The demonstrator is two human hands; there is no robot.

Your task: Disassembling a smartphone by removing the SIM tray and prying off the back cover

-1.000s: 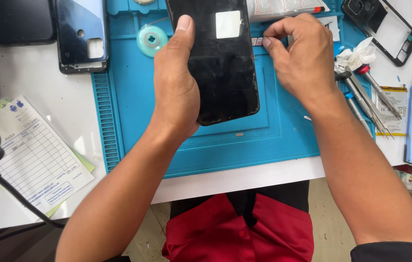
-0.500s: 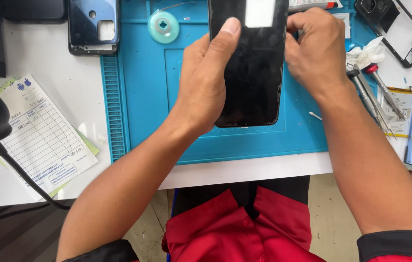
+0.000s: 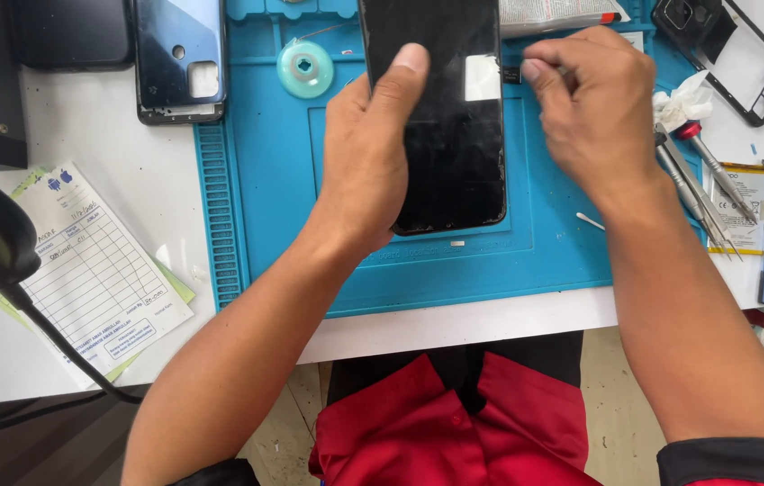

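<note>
Left hand [image 3: 368,171] still grips black phone [image 3: 449,126] | right hand [image 3: 593,112], shifted lower, pinches its edge | white printed form [image 3: 94,270] left of blue mat [image 3: 265,216]

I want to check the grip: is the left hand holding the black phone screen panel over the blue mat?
Yes, the left hand wraps the left edge of the black screen panel, its thumb on the glass, above the blue mat.

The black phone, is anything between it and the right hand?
Nothing visible: the right hand pinches at the right edge of the phone, which the left hand holds over the blue mat.
</note>
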